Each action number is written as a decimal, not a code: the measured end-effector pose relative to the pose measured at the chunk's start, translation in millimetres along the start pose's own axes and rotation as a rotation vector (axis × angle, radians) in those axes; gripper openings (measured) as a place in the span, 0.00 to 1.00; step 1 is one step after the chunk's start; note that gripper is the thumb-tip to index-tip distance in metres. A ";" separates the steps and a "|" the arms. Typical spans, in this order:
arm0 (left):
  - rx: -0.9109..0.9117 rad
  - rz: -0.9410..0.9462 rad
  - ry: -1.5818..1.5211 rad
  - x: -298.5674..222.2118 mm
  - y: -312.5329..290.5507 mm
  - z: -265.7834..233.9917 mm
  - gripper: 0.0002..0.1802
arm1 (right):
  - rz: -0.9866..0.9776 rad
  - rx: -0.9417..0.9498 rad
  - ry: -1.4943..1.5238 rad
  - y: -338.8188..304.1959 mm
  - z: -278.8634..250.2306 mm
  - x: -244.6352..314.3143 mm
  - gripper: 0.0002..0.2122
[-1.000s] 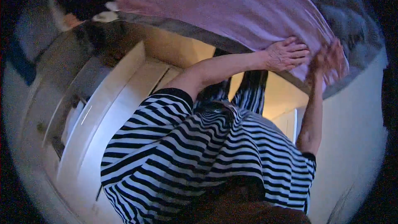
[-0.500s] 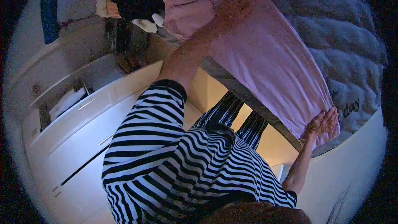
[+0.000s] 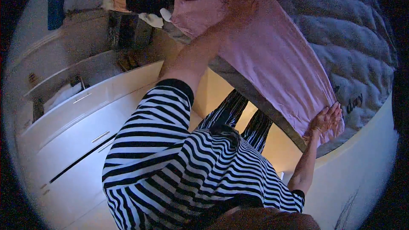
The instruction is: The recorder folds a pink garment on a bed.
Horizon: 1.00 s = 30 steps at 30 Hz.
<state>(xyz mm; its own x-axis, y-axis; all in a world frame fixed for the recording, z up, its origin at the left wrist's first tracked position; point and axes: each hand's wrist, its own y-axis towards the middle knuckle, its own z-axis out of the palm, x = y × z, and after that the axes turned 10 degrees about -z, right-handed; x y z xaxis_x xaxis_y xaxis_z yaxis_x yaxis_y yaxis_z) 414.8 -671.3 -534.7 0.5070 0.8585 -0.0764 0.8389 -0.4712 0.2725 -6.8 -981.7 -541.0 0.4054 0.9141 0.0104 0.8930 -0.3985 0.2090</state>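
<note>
We see a long pink cloth (image 3: 272, 59) lying slantwise from the upper middle of the frame down to the right, on a grey quilt (image 3: 358, 55); what kind of garment it is, we cannot tell. Our left hand (image 3: 242, 3) lies on its upper part, fingers fanned wide and palm down, gripping nothing that we can see. Our right hand (image 3: 324, 120) rests on its lower right end, fingers long and flat; we cannot make out any pinch of the fabric there.

With both palms only bearing down, we could drag the cloth instead of smoothing it, and the creases near the right hand could get pressed in. Its lower edge runs along the dark grey border (image 3: 245, 85) at the bed's edge, so a pull toward our body could let it slip over. The quilt's soft ridges might also leave it uneven. At upper left, the white sock-like pieces (image 3: 152, 20) sit just beside the cloth's far end; a sweep of our left forearm (image 3: 187, 59) might knock them toward the pulled-out drawer (image 3: 81, 98).
</note>
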 end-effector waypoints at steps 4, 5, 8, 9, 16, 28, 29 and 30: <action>0.118 -0.219 -0.212 -57.8 -43.5 -8.2 0.27 | -0.014 0.012 -0.024 -10.2 -10.7 -11.7 0.22; 0.140 -0.183 -0.228 -63.2 -58.2 -7.2 0.27 | 0.002 0.047 -0.012 -10.7 -13.7 -15.4 0.22; 0.195 -0.288 -0.209 -54.3 -78.2 12.9 0.28 | 0.007 0.160 -0.014 -1.1 -41.2 -24.0 0.22; 0.221 -0.445 -0.163 -46.2 -81.8 18.2 0.29 | -0.017 0.075 0.316 22.2 -43.1 -20.9 0.21; 0.340 0.012 -0.192 -67.8 -125.7 -23.5 0.31 | -0.009 0.110 0.220 15.1 19.2 -17.5 0.21; 0.327 0.271 -0.312 -223.5 -185.7 5.0 0.28 | 0.704 0.205 0.551 -70.0 7.5 -40.1 0.33; 0.326 0.265 -0.315 -225.8 -186.4 7.5 0.28 | 0.694 0.201 0.553 -70.0 6.9 -42.2 0.33; 0.351 0.274 -0.293 -227.1 -186.9 9.6 0.28 | 0.687 0.204 0.551 -69.7 6.1 -44.6 0.33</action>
<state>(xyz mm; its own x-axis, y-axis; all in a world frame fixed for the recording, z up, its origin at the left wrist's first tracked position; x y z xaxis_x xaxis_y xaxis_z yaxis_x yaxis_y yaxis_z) 144.8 -780.2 -577.5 0.7090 0.6255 -0.3255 0.6581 -0.7528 -0.0132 -85.9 -995.1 -562.0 0.7580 0.3555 0.5468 0.5273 -0.8275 -0.1929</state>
